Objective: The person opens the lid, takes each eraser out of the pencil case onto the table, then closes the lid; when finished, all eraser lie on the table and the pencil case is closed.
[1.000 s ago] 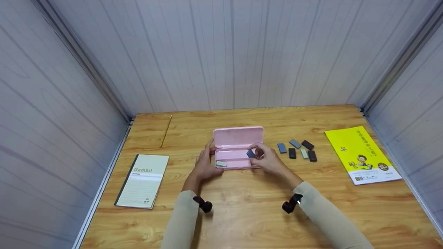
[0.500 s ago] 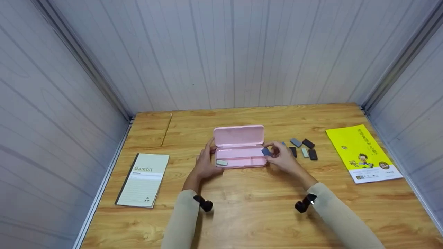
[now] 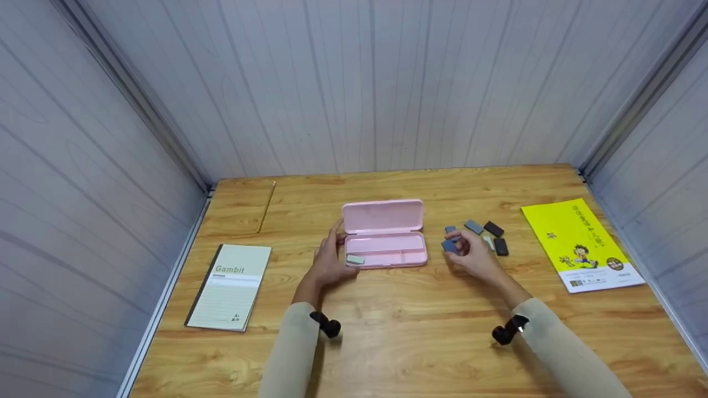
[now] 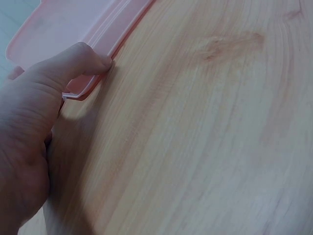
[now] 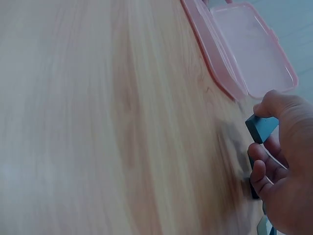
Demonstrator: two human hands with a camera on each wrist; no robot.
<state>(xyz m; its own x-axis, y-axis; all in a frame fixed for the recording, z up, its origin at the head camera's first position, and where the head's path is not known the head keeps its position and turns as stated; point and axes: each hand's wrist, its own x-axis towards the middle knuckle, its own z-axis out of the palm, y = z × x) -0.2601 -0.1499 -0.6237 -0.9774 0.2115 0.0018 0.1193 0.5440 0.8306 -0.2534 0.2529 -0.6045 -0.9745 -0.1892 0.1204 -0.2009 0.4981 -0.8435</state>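
An open pink pencil case lies mid-table, its lid tipped back. My left hand holds its left end, the thumb over the front edge in the left wrist view. Inside, a pale green eraser lies in the front compartment at the left. To the right of the case, my right hand pinches a dark blue eraser between thumb and fingers. A second blue eraser lies just behind it. The right hand partly covers a light eraser on the table.
Behind and right of the right hand lie a grey-blue eraser and two dark erasers, one farther back and one nearer. A yellow book is at the right, a notebook and a pencil at the left.
My right hand has carried the dark blue eraser from over the case's right end rightward to the loose erasers. The left hand keeps its hold on the case.
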